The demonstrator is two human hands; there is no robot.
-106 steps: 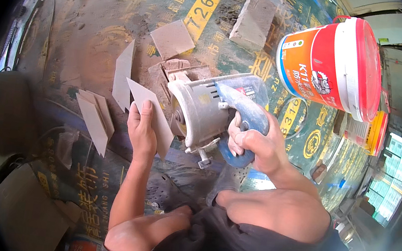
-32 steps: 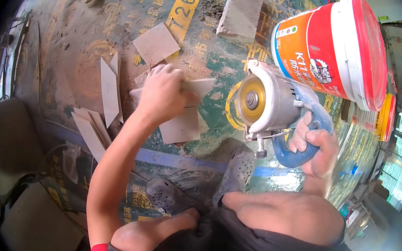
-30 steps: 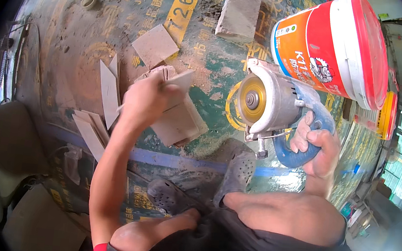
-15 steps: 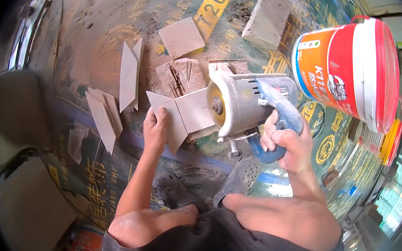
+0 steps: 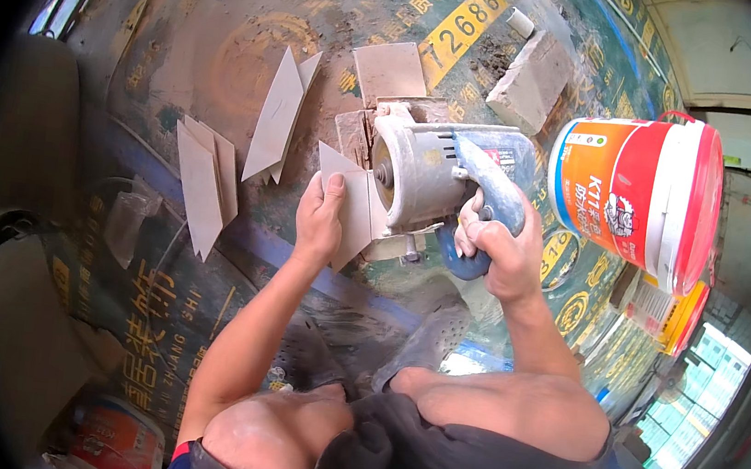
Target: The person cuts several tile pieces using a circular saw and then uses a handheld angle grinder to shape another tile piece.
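Note:
My right hand is wrapped round the blue handle of a hand-held tile cutter with a dusty metal body. Its round blade faces left and sits over a pale tile piece. My left hand pinches that tile's left edge, thumb on top. Under the cutter lies a scored block, mostly hidden. A square tile rests just beyond the block. To the left are two groups of pointed tile offcuts, one farther and one nearer.
A red, orange and white bucket lies on its side at the right, with a yellow-and-red container behind it. A thick pale block sits at the far right. Dust and grit cover the green printed floor sheet. My feet are close below the cutter.
The cutter has moved left onto the tile, nearer my left hand, and now covers more of the tile pieces. My left hand keeps its pinch. The whole view has shifted and turned slightly.

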